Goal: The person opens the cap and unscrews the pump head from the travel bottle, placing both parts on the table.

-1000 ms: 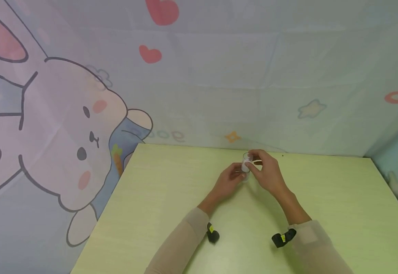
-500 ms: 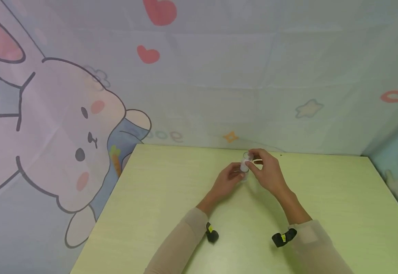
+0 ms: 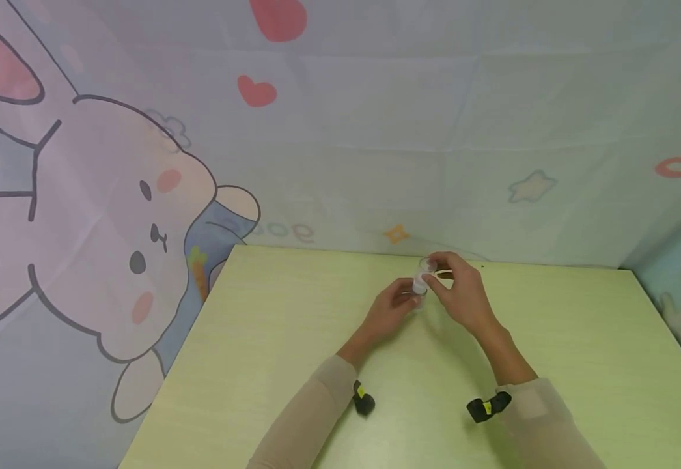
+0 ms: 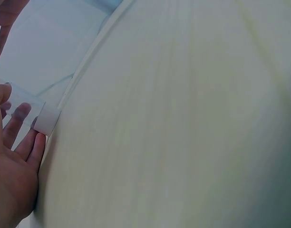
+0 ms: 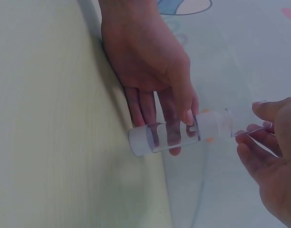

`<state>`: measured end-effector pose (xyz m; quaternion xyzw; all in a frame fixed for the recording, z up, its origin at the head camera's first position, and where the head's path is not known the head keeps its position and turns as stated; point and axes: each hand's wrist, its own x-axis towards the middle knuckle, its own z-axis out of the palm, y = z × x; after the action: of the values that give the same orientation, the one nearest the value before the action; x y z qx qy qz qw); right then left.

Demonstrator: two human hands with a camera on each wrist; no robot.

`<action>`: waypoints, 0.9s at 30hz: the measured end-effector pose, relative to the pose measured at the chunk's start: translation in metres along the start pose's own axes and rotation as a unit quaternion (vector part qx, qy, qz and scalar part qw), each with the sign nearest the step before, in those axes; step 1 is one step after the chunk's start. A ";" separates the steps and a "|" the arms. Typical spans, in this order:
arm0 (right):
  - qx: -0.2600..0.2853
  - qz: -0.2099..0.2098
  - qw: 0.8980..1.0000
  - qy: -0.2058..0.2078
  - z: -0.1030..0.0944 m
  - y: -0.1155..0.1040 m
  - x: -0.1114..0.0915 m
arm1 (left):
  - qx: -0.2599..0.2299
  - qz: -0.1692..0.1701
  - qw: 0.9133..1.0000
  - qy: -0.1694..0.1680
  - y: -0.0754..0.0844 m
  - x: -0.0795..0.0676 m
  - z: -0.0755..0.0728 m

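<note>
A small clear cylindrical bottle [image 5: 174, 135] with a white base [image 5: 141, 141] and a white collar [image 5: 209, 124] is held near the back of the table. My left hand [image 3: 387, 312] grips its clear body, thumb on one side and fingers behind, as the right wrist view shows. A clear cap [image 5: 243, 118] stands over the collar end, in line with the bottle. My right hand [image 3: 463, 293] pinches this cap between thumb and fingers. In the left wrist view the white base [image 4: 48, 118] shows beyond the left fingers, close over the tabletop.
The pale yellow-green table [image 3: 258, 365] ends at a cloth backdrop [image 3: 375, 130] right behind the hands. This cloth bears a printed rabbit [image 3: 124, 228] on the left and hearts. A black wrist camera [image 3: 365, 400] sits at the left cuff, another black camera [image 3: 484, 409] at the right.
My right hand has moved slightly up and to the right with the clear cap, farther from the bottle's body. My left hand has stayed almost where it was, holding the bottle.
</note>
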<state>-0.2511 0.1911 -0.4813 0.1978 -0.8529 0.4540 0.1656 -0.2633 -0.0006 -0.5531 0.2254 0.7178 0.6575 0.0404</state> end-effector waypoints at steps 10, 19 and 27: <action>0.006 0.007 1.000 0.002 -0.004 -0.003 0.002 | -0.003 0.003 1.000 0.002 0.000 0.001 0.000; 0.013 0.006 1.000 0.002 -0.006 -0.002 0.003 | -0.001 0.003 1.000 0.006 -0.002 0.001 0.001; 0.010 0.014 1.000 0.010 -0.008 0.000 0.002 | 0.000 -0.002 1.000 0.006 -0.001 0.000 0.002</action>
<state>-0.2518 0.1975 -0.4757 0.1828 -0.8492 0.4669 0.1657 -0.2627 0.0007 -0.5545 0.2204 0.7181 0.6591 0.0374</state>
